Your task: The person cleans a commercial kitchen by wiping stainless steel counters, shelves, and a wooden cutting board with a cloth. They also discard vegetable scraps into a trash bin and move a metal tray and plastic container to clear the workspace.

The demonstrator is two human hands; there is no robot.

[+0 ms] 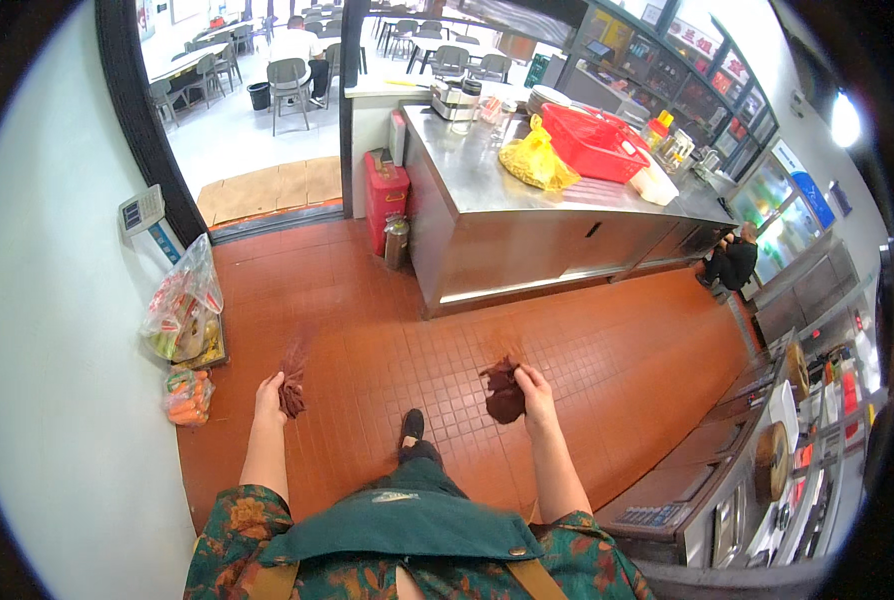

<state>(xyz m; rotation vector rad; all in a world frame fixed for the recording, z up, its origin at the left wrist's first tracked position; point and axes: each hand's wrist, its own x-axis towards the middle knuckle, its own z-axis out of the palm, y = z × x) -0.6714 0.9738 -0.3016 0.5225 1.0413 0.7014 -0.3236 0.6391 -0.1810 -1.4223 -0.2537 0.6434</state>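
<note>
My left hand point(270, 399) grips a crumpled dark maroon cloth point(292, 396), part of which is blurred. In my right hand point(537, 394) is another bunched dark maroon cloth point(505, 394), hanging from the fingers. Both hands are held apart in front of me, above the red-brown tiled floor point(357, 337). I wear a green apron point(409, 525), and one black shoe point(412, 424) shows below it.
A steel counter point(484, 199) ahead carries a red plastic basket point(589, 142) and a yellow bag point(538, 159). Left, by the wall, are a scale point(142, 211), bagged vegetables point(184, 322) and bagged carrots point(188, 397). A person point(732, 259) crouches far right. Chopping boards point(772, 461) line the right counter.
</note>
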